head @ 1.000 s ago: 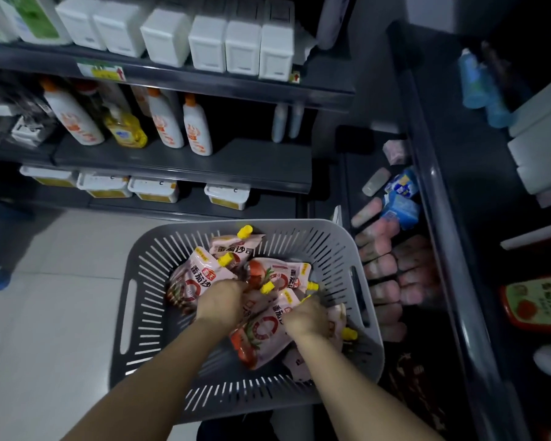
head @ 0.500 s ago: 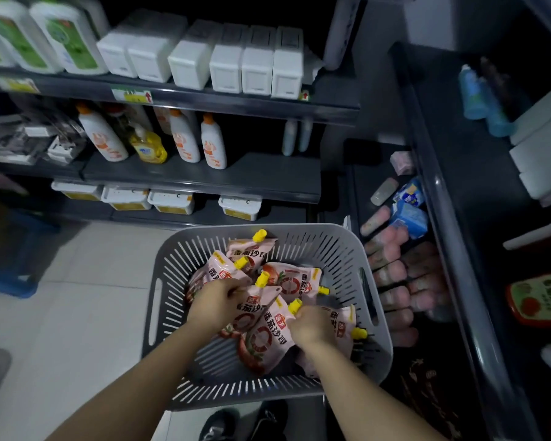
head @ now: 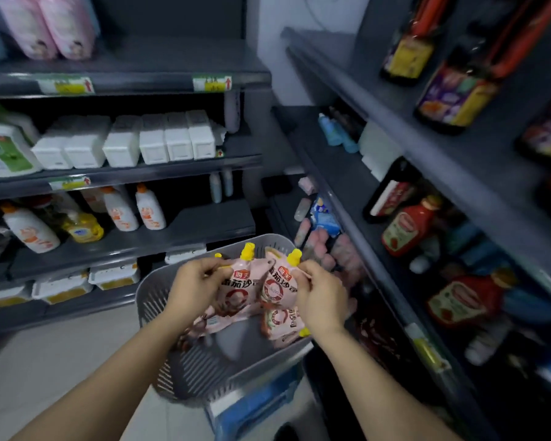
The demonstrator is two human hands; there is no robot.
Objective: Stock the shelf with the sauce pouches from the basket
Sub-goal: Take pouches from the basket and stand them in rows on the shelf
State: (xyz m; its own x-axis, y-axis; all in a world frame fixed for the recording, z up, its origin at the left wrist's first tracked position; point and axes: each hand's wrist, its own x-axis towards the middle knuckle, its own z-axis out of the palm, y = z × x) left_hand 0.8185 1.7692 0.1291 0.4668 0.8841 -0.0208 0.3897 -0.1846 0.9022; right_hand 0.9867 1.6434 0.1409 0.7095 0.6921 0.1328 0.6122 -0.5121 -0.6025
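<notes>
Two hands, each clenched on pouches above the basket (head: 159,300): left hand (head: 193,289), right hand (head: 323,296). Pouches (head: 240,286) between them look soft, floppy, slick; best pinched near the stiff yellow caps (head: 247,249).

Dim, motion-blurred, edges warped

**My two arms and hands, as seen from above**

Left hand (head: 194,286): bare, no ring, no glove. Right hand (head: 322,296): bare likewise. Both my forearms uncovered to the frame's edge; no sleeve, watch or bracelet in view. Fingernails short, unpainted as far as blur allows.
</notes>
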